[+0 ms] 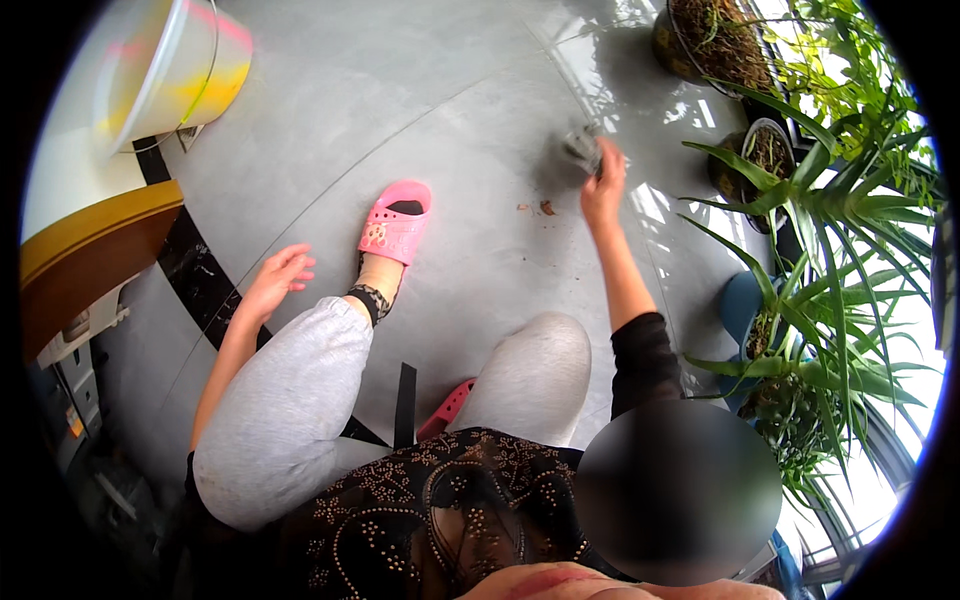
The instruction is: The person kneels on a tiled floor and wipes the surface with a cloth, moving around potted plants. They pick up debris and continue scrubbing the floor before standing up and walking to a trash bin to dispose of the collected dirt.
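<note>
My right hand (606, 180) is low over the grey tiled floor (465, 150), closed around a crumpled grey cloth (583, 150) whose outline is blurred. Just left of that wrist lie small brown dry scraps (547, 208), with tiny crumbs scattered below them. My left hand (281, 276) holds nothing; its fingers are loosely apart beside my left knee. Between my two hands is my foot in a pink slipper (397, 225). A second pink slipper (448, 409) shows partly behind my other leg.
Along the right side stand potted plants: a pot of dry roots (724, 45), a smaller dark pot (769, 161) and a blue pot (739, 307) near long spiky aloe leaves (832, 202). At upper left is a translucent bucket (187, 67), above a wooden furniture edge (105, 247).
</note>
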Available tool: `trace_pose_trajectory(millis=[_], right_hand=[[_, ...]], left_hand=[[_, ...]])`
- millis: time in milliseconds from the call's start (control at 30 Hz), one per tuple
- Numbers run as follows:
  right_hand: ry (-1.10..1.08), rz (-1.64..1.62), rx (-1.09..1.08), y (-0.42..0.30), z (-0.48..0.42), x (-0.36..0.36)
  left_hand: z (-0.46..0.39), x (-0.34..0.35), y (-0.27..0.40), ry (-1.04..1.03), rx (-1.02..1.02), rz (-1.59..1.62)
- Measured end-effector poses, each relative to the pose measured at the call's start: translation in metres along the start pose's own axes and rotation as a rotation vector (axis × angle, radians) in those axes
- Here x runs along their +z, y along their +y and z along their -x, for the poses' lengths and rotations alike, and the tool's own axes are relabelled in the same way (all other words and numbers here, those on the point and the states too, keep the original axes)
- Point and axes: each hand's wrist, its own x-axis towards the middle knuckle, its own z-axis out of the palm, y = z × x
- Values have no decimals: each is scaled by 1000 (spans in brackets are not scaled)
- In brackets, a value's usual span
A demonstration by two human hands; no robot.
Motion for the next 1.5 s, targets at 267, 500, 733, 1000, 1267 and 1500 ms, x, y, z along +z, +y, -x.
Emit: trace_pose_trajectory(millis=[267, 500, 733, 1000, 1267, 1500], right_hand=[[62, 168, 26, 13, -81, 85], [-396, 23, -286, -42, 11, 80], [-464, -378, 518, -93, 6, 43], [-341, -1363, 1020, -134, 14, 48], [-449, -1720, 1021, -172, 19, 19], [-549, -1367, 797, -201, 51, 38]], left_hand=[[-8, 5, 6, -39, 15, -12], [-16, 6, 6, -35, 24, 7], [-31, 22, 11, -60, 128, 73], [-42, 49, 38, -60, 208, 159], [-48, 96, 108, -331, 250, 217], [-17, 118, 137, -493, 298, 161]])
